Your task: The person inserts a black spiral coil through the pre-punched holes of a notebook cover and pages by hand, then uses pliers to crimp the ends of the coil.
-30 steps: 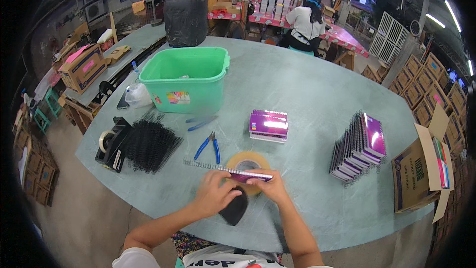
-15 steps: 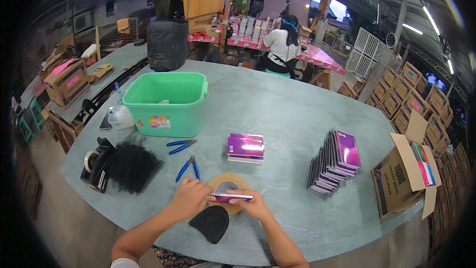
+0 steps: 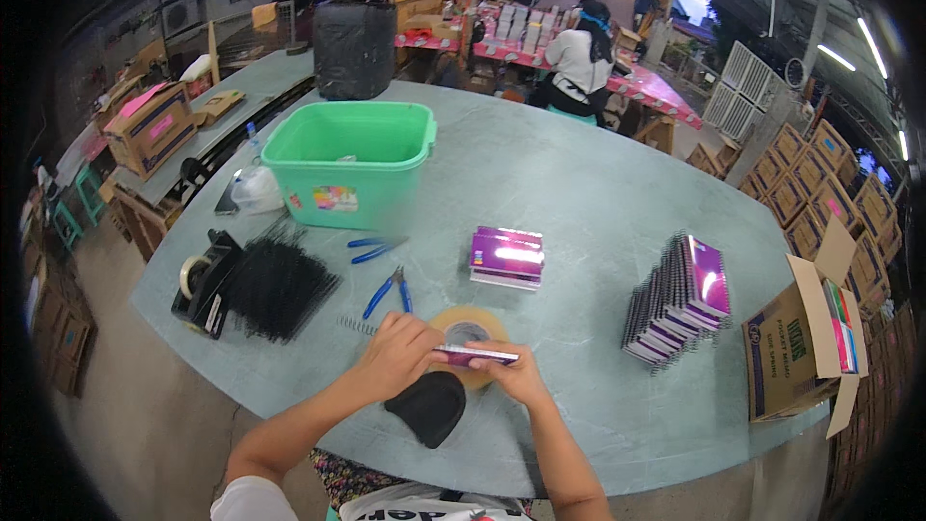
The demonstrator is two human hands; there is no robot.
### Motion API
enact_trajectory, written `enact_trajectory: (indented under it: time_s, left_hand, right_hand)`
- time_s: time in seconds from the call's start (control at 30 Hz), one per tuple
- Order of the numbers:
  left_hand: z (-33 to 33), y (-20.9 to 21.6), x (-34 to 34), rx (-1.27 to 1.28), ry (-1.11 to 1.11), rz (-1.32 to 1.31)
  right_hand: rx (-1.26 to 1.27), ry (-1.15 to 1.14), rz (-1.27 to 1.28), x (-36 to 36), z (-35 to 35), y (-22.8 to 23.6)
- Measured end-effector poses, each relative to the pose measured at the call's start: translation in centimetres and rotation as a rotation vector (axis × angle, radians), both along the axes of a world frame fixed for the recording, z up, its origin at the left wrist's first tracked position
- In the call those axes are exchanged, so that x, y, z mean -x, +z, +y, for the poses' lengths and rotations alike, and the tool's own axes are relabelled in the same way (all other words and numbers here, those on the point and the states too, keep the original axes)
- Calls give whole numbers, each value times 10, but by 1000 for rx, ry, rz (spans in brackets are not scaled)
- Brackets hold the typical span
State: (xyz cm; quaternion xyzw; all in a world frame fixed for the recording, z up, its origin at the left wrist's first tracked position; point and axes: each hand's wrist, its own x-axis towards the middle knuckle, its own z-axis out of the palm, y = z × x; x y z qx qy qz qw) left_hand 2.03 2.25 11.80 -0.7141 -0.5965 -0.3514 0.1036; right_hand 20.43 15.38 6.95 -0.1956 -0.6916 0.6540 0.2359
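Note:
Over the near part of the table, my right hand (image 3: 519,378) grips a thin purple-covered notebook (image 3: 473,356), held edge-up. My left hand (image 3: 395,359) is closed at the notebook's left end, with a black spiral binding coil (image 3: 357,325) sticking out leftward from its fingers. Those fingers hide where coil and notebook meet. Beneath and just beyond the notebook lies a wide tape roll (image 3: 494,322). A black rounded pad (image 3: 429,410) lies below my left hand. Farther off is a small stack of purple notebooks (image 3: 506,253).
Blue-handled cutters (image 3: 388,294) and a second blue tool (image 3: 368,249) lie left of centre. Beyond them stands a green tub (image 3: 347,169). A heap of black coils (image 3: 275,282) sits beside a tape dispenser (image 3: 204,285). Coil-bound notebooks (image 3: 675,304) and an open carton (image 3: 786,357) stand right.
The view has shifted, so the table's things sit farther right and higher. The coil now shows left of my left hand. Both hands stay at the notebook.

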Motion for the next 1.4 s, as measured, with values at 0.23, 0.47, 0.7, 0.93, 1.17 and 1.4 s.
enact_trajectory:
  time_s: [0.23,0.47,0.7,0.93,1.17,1.4]
  left_hand:
    - [-3,0,4,-3,-8,36]
    - [-18,-1,-16,-87,-37,234]
    - [-42,-39,-36,12,176,-48]
    - [-8,-6,8,-45,-43,-28]
    - [-5,3,2,-18,-38,-152]
    - [-2,5,14,220,11,34]
  right_hand:
    - [31,-35,53,4,-5,-3]
    - [28,-44,27,5,-4,3]
    - [23,-42,82,6,-8,4]
    - [-41,-9,72,6,-7,0]
    - [-28,-43,64,7,-11,5]
    - [-115,10,128,7,-10,-1]
